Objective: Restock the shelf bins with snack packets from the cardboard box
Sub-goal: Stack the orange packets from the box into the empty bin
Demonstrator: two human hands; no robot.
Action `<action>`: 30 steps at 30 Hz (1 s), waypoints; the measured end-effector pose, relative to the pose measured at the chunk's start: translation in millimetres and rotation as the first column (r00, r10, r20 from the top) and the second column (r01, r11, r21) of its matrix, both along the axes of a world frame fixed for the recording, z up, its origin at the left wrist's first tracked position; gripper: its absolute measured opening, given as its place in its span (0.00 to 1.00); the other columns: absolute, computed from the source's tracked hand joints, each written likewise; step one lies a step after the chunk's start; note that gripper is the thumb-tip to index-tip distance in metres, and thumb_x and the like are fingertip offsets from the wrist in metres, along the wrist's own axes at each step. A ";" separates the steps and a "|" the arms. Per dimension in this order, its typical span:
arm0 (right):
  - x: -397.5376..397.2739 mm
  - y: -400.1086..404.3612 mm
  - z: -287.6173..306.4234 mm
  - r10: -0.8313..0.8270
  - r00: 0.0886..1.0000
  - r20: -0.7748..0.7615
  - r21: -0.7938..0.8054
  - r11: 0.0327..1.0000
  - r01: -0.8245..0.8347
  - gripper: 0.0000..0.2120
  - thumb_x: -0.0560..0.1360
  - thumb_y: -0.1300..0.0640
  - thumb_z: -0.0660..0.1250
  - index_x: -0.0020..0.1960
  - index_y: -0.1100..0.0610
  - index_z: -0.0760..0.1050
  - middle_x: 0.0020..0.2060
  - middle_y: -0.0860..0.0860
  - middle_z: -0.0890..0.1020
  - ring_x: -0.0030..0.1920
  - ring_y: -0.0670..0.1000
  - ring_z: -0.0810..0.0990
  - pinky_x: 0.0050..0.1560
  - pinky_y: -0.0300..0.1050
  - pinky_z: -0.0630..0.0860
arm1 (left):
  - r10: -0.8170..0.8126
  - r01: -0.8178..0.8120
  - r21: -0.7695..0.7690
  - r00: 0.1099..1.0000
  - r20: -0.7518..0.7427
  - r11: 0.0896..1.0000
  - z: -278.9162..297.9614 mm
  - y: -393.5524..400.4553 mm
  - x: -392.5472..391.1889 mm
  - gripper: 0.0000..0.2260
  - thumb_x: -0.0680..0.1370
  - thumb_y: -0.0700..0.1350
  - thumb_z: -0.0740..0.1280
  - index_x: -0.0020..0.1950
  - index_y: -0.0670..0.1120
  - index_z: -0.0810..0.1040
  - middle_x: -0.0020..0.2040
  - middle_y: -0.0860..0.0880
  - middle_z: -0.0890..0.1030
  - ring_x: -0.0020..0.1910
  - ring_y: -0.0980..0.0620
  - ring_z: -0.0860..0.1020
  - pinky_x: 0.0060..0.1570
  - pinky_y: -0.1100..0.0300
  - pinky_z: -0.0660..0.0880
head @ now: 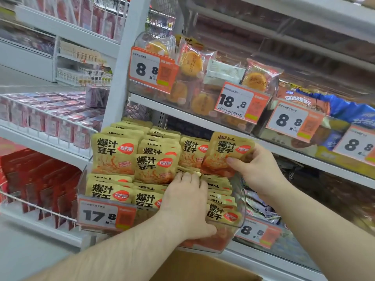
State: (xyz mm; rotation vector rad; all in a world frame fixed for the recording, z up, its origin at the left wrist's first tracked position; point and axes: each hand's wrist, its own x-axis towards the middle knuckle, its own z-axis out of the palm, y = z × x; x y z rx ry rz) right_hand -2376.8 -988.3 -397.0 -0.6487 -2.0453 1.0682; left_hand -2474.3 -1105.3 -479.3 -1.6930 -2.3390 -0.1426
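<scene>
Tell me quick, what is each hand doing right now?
Left hand: fingers curled round the yellow packets at the bin's front right.
Right hand: fingers pinching one yellow snack packet, held above the bin.

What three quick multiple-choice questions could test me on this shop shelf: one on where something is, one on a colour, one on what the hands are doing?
1. Where is the 17.8 price tag?
A. On the front of the clear bin of yellow snack packets
B. On the top shelf
C. On the cardboard box

2. What colour frames the price tags?
A. Green
B. Orange
C. Blue

3. What is the right hand doing?
A. Hanging idle
B. Pressing flat on the shelf
C. Pinching one yellow packet at the bin's right side

Answers:
1 A: the tag sits on the bin's front wall, lower left.
2 B: every tag shows an orange border.
3 C: thumb and fingers grip the packet's lower edge, while the left hand reaches in among the packets.
</scene>
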 end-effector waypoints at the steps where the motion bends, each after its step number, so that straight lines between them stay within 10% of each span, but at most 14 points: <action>1: -4.6 0.6 -0.4 0.000 1.000 0.022 0.005 1.000 0.000 0.13 0.74 0.71 0.70 0.47 0.53 0.78 0.44 0.51 0.86 0.41 0.47 0.85 0.40 0.44 0.83 | -0.003 0.003 0.014 1.000 -0.001 1.000 -1.0 0.0 -0.1 0.47 0.69 0.72 0.63 0.76 0.40 0.59 0.73 0.38 0.65 0.72 0.37 0.63 0.76 0.43 0.55; 7: -27.0 7.9 -5.6 -0.029 0.989 0.147 0.144 0.990 0.007 0.12 0.72 0.64 0.75 0.48 0.48 0.79 0.45 0.45 0.86 0.48 0.47 0.85 0.55 0.54 0.81 | -0.016 0.017 0.064 1.000 -0.008 0.998 -2.4 -1.4 -0.6 0.46 0.69 0.71 0.63 0.75 0.40 0.61 0.70 0.38 0.68 0.69 0.38 0.65 0.75 0.42 0.56; 26: -63.3 4.9 -28.4 -0.017 0.970 0.242 0.004 1.000 0.017 0.09 0.73 0.63 0.74 0.48 0.50 0.80 0.45 0.47 0.86 0.49 0.48 0.84 0.53 0.46 0.81 | -0.004 0.005 0.108 1.000 -0.001 0.994 -5.7 -0.8 -0.3 0.45 0.69 0.69 0.66 0.74 0.40 0.62 0.67 0.40 0.69 0.68 0.38 0.65 0.76 0.43 0.55; 30: -70.5 7.1 -33.2 -0.177 0.923 0.343 0.169 0.978 0.125 0.07 0.72 0.52 0.75 0.50 0.49 0.82 0.45 0.45 0.85 0.48 0.48 0.82 0.54 0.50 0.80 | -0.003 0.004 0.103 1.000 -0.004 0.995 -4.9 -1.0 0.8 0.44 0.69 0.70 0.66 0.74 0.40 0.63 0.67 0.40 0.69 0.68 0.39 0.66 0.76 0.43 0.55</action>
